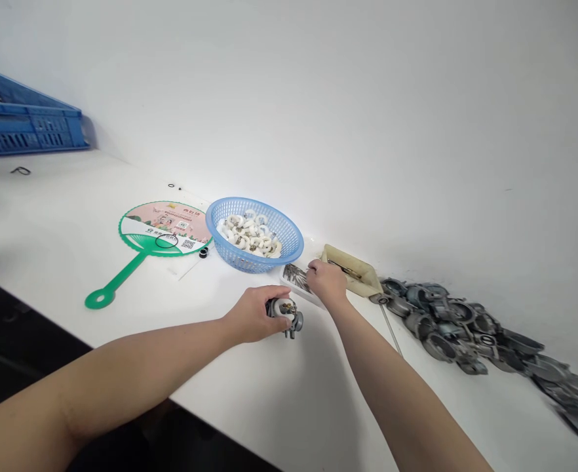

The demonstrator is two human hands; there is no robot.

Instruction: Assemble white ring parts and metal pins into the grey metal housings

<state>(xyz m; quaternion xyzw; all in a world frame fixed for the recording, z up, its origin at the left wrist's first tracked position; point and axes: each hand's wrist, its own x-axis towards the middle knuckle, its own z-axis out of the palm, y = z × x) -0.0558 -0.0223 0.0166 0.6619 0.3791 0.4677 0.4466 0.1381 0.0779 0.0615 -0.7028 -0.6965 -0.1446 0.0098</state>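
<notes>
My left hand [255,316] is closed around a grey metal carburetor [296,321], keeping it just above the table. A white ring-shaped part and some brass pieces show on its upper side. My right hand [327,280] is at a small white tray [313,299] of thin metal pins [296,276]. Its fingers are bent together over the tray's right part; whatever they pinch is hidden. Behind both hands stands a blue plastic basket [237,260] filled with white ring-shaped parts [252,234], some with brass-coloured bits.
A cream box [365,282] with a tool inside stands beyond my right hand. Grey metal cup-like castings [439,328] are heaped along the wall. At left lie a green hand fan [132,265], a black ring [204,252] and a blue crate [33,128]. A thin rod [391,330] rests right of my forearm.
</notes>
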